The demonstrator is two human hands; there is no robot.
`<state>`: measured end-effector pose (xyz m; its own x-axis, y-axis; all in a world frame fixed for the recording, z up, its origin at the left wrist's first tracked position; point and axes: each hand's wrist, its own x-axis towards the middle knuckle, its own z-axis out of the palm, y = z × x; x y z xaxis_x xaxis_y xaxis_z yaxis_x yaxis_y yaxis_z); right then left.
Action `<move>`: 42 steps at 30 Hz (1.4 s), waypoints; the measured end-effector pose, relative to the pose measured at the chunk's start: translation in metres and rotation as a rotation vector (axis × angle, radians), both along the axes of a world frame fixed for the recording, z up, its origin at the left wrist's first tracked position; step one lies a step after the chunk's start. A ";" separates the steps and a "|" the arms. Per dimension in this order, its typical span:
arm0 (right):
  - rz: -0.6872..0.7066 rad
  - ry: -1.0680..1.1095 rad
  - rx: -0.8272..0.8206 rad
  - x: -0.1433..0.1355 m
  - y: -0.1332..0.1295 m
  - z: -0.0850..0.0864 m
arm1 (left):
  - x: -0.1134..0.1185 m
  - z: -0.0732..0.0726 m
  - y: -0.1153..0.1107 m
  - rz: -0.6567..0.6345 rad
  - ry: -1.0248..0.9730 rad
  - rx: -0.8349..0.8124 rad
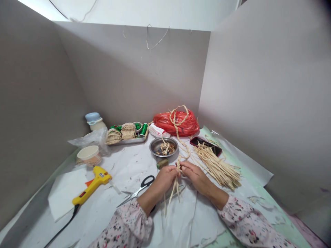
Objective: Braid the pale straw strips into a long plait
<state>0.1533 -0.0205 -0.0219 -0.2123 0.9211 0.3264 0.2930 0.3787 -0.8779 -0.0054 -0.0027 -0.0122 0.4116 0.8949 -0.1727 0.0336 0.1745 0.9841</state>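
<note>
Between my two hands runs a pale straw braid point(178, 159), its loose strands point(176, 189) hanging down below the fingers. My left hand point(167, 177) pinches the braid from the left side. From the right, my right hand point(192, 174) has its thumb and fingers closed on the same braid. The finished length trails away over the table and loops on top of a red plastic bag point(165, 122). A bundle of loose straw strips point(219, 167) lies right of my right hand. Scissors point(139, 188) with black handles lie partly under my left forearm.
A yellow glue gun point(91, 186) with a black cord lies at left, near a paper cup point(89, 155). A metal bowl point(152, 151) of scraps, a thread spool point(162, 163), a phone point(217, 150) and a tray point(126, 141) with woven pieces sit further back. Grey partitions surround the table.
</note>
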 end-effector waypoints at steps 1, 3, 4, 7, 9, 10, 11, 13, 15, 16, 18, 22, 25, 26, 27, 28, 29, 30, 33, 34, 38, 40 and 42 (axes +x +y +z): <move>0.035 0.010 -0.016 0.000 0.000 0.000 | 0.000 0.000 0.000 -0.007 -0.016 -0.006; 0.080 0.033 -0.056 -0.001 -0.001 0.000 | 0.001 -0.001 0.000 -0.023 -0.041 -0.010; 0.088 0.038 -0.077 -0.002 -0.001 0.000 | 0.001 -0.002 0.000 -0.030 -0.045 -0.005; 0.078 0.036 -0.099 -0.003 -0.002 -0.001 | 0.001 -0.004 0.001 -0.023 -0.018 0.020; 0.063 0.030 -0.079 -0.003 -0.002 -0.002 | 0.001 -0.005 0.002 -0.007 0.023 0.028; 0.051 0.028 -0.070 -0.003 -0.001 -0.002 | 0.001 -0.006 0.002 0.000 0.043 0.033; 0.035 0.028 -0.070 -0.003 0.000 -0.003 | 0.001 -0.007 0.002 0.005 0.061 0.042; 0.003 0.030 -0.096 -0.004 0.001 -0.006 | 0.001 -0.010 0.003 0.014 0.095 0.070; -0.027 0.024 -0.126 -0.004 0.001 -0.008 | 0.002 -0.013 0.003 0.033 0.142 0.121; -0.042 0.012 -0.136 -0.004 0.001 -0.008 | 0.002 -0.014 0.003 0.045 0.179 0.150; -0.072 -0.034 -0.132 -0.004 0.001 -0.009 | 0.003 -0.014 0.002 0.065 0.273 0.223; -0.120 -0.176 -0.045 -0.004 -0.001 -0.010 | 0.004 -0.009 -0.001 0.056 0.458 0.378; -0.145 -0.277 0.028 -0.003 -0.002 -0.011 | 0.004 -0.005 -0.004 0.060 0.571 0.437; -0.144 -0.296 0.045 -0.003 -0.002 -0.011 | 0.004 -0.004 -0.004 0.055 0.592 0.451; -0.140 -0.306 0.053 -0.002 -0.002 -0.010 | 0.005 -0.004 -0.005 0.041 0.609 0.460; -0.125 -0.306 0.057 -0.001 -0.002 -0.010 | 0.004 -0.003 -0.004 0.036 0.622 0.461; -0.103 -0.302 0.052 0.000 -0.002 -0.009 | 0.004 -0.003 -0.004 0.022 0.619 0.457; -0.086 -0.297 0.042 0.001 -0.002 -0.009 | 0.004 -0.003 -0.003 0.008 0.607 0.457; -0.070 -0.304 0.042 0.003 -0.002 -0.008 | 0.004 -0.002 -0.001 -0.022 0.605 0.440; -0.078 -0.317 0.051 0.003 -0.002 -0.007 | 0.004 -0.002 -0.001 -0.026 0.615 0.438; -0.141 -0.376 0.068 0.001 -0.004 -0.007 | 0.005 -0.002 -0.002 -0.016 0.674 0.474; -0.160 -0.388 0.058 0.001 -0.004 -0.007 | 0.006 -0.002 -0.004 -0.012 0.713 0.505; -0.166 -0.394 0.049 0.000 -0.004 -0.007 | 0.007 0.000 -0.007 -0.020 0.754 0.530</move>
